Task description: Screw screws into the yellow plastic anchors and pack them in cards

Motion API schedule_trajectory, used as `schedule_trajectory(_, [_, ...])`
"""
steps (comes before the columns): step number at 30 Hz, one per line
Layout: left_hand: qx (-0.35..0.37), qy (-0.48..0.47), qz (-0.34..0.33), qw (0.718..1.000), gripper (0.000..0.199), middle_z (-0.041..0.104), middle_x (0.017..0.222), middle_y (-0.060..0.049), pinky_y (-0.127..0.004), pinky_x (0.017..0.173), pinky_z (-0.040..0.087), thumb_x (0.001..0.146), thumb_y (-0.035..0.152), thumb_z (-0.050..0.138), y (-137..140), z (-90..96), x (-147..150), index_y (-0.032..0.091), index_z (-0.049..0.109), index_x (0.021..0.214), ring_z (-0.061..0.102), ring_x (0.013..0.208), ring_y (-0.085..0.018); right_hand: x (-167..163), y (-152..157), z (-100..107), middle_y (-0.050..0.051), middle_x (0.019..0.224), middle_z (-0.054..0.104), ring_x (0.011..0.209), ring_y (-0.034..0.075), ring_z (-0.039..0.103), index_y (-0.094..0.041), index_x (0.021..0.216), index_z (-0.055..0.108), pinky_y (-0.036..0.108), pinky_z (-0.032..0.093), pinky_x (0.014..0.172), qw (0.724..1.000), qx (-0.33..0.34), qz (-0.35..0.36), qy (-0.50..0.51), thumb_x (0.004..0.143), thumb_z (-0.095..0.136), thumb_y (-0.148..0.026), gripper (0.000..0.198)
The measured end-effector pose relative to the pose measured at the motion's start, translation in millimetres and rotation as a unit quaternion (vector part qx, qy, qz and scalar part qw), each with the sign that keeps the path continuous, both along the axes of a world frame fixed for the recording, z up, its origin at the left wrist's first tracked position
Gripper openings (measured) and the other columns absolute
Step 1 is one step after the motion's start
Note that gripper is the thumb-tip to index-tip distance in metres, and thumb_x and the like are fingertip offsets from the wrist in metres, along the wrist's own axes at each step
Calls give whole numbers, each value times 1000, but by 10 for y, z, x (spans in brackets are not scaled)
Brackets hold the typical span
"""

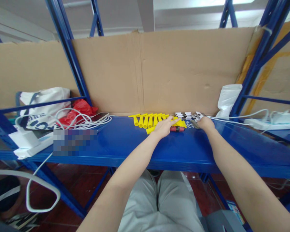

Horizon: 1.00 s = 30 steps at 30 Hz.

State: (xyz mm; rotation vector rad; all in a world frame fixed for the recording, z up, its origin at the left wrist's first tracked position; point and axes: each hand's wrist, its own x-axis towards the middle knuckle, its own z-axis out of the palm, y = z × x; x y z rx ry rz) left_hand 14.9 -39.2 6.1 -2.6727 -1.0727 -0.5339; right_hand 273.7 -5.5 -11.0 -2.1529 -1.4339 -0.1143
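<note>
My left hand (163, 127) lies over the right end of a row of yellow cone-shaped tubes (145, 122), its fingers stretched out. One yellow tube (150, 130) lies crosswise by its wrist. Just beyond its fingertips are more yellow pieces (182, 124) and a tool with a red and black handle (177, 129). Farther right, the fingers of my right hand (205, 123) are closed at a grey and whitish item (198, 115), too small to name. Between the hands sit black-and-white striped sticks (183, 114) and small whitish bits (189, 124).
A cardboard sheet (183, 71) stands behind the blue shelf (125, 141). White cables (86, 120), a red bag (80, 109), a cloth bag (43, 106) and a power strip (35, 146) lie left. A white pouch (228, 100) and another power strip (261, 123) are right. Blue posts (72, 58) flank the shelf.
</note>
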Motion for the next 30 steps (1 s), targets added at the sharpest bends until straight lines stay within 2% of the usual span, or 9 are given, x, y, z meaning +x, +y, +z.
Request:
schedule_trajectory(2, [2,0,-2,1000,62,43,141,-6,-32,92,46,86,4,34,6,-8,0,30,37,142,54,115,-21,-140,-39,81,19,101,68,102,29,63,-11,95,70,36,49,84,1000,-12,4,-19,82,51,-24,26])
schedule_trajectory(5, [8,-4,-3,1000,62,42,142,-5,-31,94,45,86,3,34,28,-27,6,28,37,142,52,118,-20,-338,-39,134,16,99,69,99,25,64,-10,97,69,32,48,86,993,48,96,-54,80,52,-19,26])
schedule_trajectory(10, [9,-22,-14,1000,63,42,144,-6,-33,99,43,85,1,35,78,-67,14,25,35,143,48,124,-20,-559,25,76,11,111,67,106,23,61,-15,109,66,37,45,96,943,127,299,-77,72,56,-10,38])
schedule_trajectory(14, [6,-40,-32,999,65,43,145,-5,-34,103,40,84,1,36,96,-84,11,24,31,145,45,128,-18,-685,0,73,9,113,67,109,22,60,-17,104,69,38,43,100,909,129,389,-71,66,51,1,46])
schedule_trajectory(18, [6,-36,-38,999,66,44,144,-6,-33,100,42,85,2,37,91,-86,16,24,26,147,48,126,-18,-731,-38,115,10,109,69,106,22,62,-16,99,70,35,43,99,910,113,389,-89,65,47,4,45])
schedule_trajectory(24, [-1,-12,-7,1000,74,57,131,-10,-33,91,47,84,3,39,69,-76,38,23,12,150,57,114,-21,-689,-43,146,11,116,66,109,23,60,-15,101,71,33,42,98,923,79,351,-134,67,49,3,45])
schedule_trajectory(30, [6,-6,1,1000,77,57,130,-11,-33,88,48,83,1,39,66,-86,48,22,9,150,58,113,-21,-705,-117,188,9,117,66,111,22,59,-18,107,70,34,43,96,936,64,302,-170,72,47,0,46])
